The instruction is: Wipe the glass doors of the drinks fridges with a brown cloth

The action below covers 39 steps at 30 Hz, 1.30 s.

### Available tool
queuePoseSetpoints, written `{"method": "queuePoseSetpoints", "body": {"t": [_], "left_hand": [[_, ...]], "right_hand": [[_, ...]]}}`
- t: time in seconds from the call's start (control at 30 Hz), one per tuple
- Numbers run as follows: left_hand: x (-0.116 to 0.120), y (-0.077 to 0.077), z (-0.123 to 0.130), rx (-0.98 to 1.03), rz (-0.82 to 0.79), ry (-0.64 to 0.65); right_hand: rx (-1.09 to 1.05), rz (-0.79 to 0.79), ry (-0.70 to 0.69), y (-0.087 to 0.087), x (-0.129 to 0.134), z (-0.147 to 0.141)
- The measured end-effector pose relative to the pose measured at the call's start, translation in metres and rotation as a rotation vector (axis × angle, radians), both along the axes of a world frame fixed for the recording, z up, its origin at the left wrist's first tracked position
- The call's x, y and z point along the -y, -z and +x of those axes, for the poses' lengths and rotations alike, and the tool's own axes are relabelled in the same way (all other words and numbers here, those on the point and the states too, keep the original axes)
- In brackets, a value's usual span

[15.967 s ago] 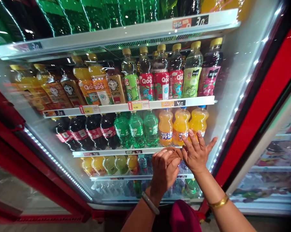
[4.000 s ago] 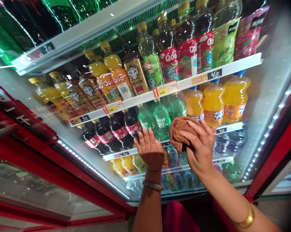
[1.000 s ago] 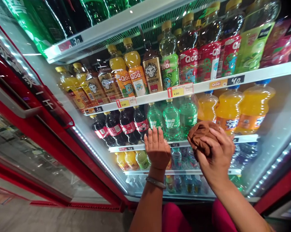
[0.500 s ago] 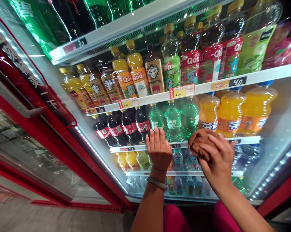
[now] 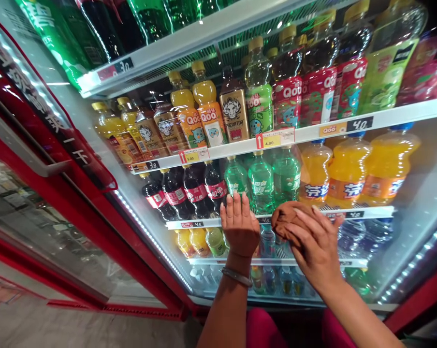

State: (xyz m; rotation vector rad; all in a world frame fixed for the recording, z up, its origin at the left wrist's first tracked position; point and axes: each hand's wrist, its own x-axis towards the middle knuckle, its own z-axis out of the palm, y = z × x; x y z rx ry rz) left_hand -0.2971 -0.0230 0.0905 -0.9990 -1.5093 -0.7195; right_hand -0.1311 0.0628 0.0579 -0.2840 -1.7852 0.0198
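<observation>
A bunched brown cloth (image 5: 285, 220) is gripped in my right hand (image 5: 318, 241), up against the front edge of a white shelf (image 5: 378, 212) in a drinks cooler. My left hand (image 5: 239, 224) lies flat with its fingers stretched out over the same shelf edge, holding nothing. Just beyond its fingertips stand green-tinted clear bottles (image 5: 261, 181). Dark cola bottles (image 5: 194, 191) with red labels are to its left. Orange soda bottles (image 5: 349, 169) with blue caps stand behind and right of the cloth.
The shelf above (image 5: 218, 152) carries several juice bottles and price tags. Large green bottles (image 5: 53, 46) are at upper left. Lower shelves hold small bottles (image 5: 200, 241). A red-framed glass door (image 5: 95, 232) is on the left, and a lit side wall (image 5: 414, 256) on the right.
My right hand has slid left along the shelf edge with the cloth, closer to my left hand. The left hand stays in nearly the same place.
</observation>
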Motion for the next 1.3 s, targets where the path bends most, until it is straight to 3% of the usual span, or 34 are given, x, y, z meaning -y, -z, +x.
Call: {"method": "queuePoseSetpoints", "body": {"t": [0.17, 0.23, 0.3, 0.4, 0.5, 0.57, 0.73, 0.8, 0.9, 1.0, 1.07, 1.13, 1.3], "left_hand": [[0.001, -0.002, 0.002, -0.002, 0.007, 0.001], [0.001, -0.002, 0.001, -0.011, 0.011, -0.001], [0.000, -0.002, 0.000, -0.032, 0.013, -0.014], [0.000, -0.002, -0.001, -0.056, 0.022, -0.042], [0.000, -0.002, -0.001, -0.042, 0.008, -0.038], [0.000, -0.002, 0.000, -0.031, 0.001, -0.028], [0.000, 0.000, 0.000, -0.007, -0.003, -0.027], [0.000, 0.002, -0.001, -0.005, -0.003, -0.027], [-0.001, 0.003, -0.003, -0.037, 0.013, -0.039], [-0.001, 0.003, -0.003, -0.040, 0.010, -0.049], [0.000, 0.002, -0.002, -0.020, -0.002, -0.046], [0.000, 0.000, 0.000, -0.010, -0.006, -0.036], [0.001, 0.000, 0.001, 0.008, -0.002, -0.015]], "right_hand": [[-0.183, -0.060, 0.084, -0.039, 0.001, -0.017], [-0.156, -0.023, 0.070, -0.043, 0.009, -0.030], [-0.094, 0.054, 0.038, -0.033, 0.014, -0.038], [-0.018, 0.163, 0.001, -0.004, 0.013, -0.033], [0.025, 0.156, -0.003, 0.010, 0.005, -0.017], [-0.004, 0.095, 0.025, -0.001, -0.001, -0.010], [-0.220, 0.041, 0.083, -0.058, 0.004, -0.028], [-0.204, 0.062, 0.052, -0.063, 0.014, -0.040], [-0.106, 0.145, -0.013, -0.036, 0.023, -0.045], [-0.018, 0.153, -0.054, 0.002, 0.018, -0.028], [0.003, 0.100, -0.064, 0.013, 0.009, -0.013], [-0.058, 0.034, -0.041, 0.005, 0.000, -0.004], [-0.263, -0.010, 0.053, -0.047, 0.001, -0.021]]}}
